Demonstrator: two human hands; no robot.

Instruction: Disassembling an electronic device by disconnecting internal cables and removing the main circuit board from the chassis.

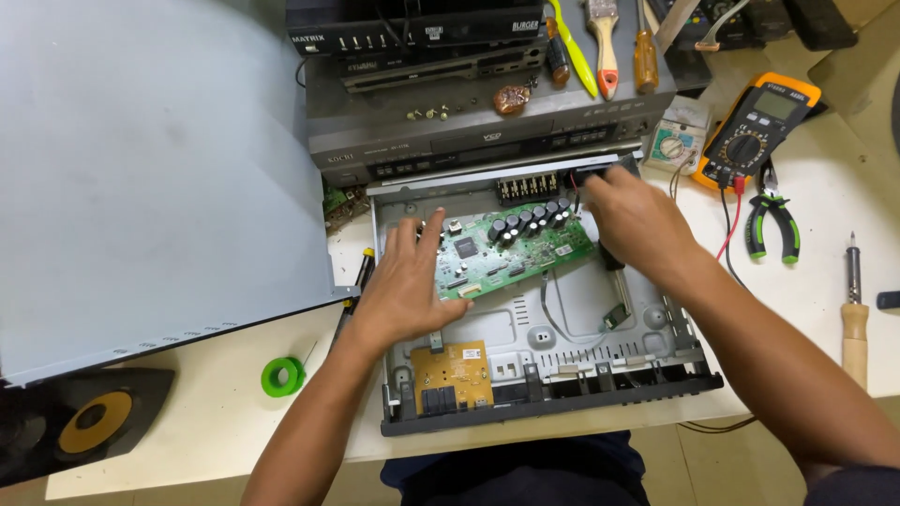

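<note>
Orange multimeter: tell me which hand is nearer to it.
Right. The right hand is at the case's back edge, just left of the multimeter; the left hand lies farther left, on the green board.

A single camera sits on the person's head and looks steeply down and forward over both forearms. It is close enough that the opened device chassis (544, 319) on the pale surface (216, 412) fills the middle, with stacked players at the top edge and the person's lap at the bottom.
</note>
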